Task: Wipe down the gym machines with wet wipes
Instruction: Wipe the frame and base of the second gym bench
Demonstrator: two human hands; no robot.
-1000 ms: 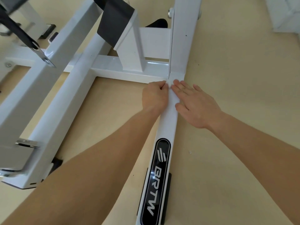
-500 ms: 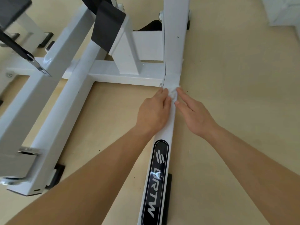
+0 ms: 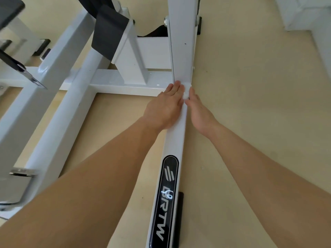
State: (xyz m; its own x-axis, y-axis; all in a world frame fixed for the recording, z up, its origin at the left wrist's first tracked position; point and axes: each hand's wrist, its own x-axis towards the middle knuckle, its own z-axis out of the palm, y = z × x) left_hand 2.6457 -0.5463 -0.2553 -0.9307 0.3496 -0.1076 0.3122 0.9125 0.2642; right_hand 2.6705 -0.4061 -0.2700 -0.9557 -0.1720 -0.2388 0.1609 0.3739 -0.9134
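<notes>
A white gym machine frame lies on the floor, and its floor bar [image 3: 176, 140] carries a black BRTW label [image 3: 165, 199]. My left hand [image 3: 165, 108] rests flat on the bar's top, with straight fingers reaching the foot of the upright post [image 3: 182, 42]. My right hand [image 3: 198, 111] lies along the bar's right side, fingers straight. A bunched white wet wipe [image 3: 186, 91] sits between the fingertips of both hands, pressed against the joint of bar and post.
A white cross bar [image 3: 125, 85] runs left from the joint, with a slanted brace and a black pad [image 3: 109, 33] above it. More white frame beams [image 3: 44, 90] fill the left. Beige floor [image 3: 250, 104] lies to the right, with a white object [image 3: 304, 13] at the far right corner.
Both hands slid forward along the bar to the foot of the post. The wipe bunched up between the fingertips, and my left fingers straightened.
</notes>
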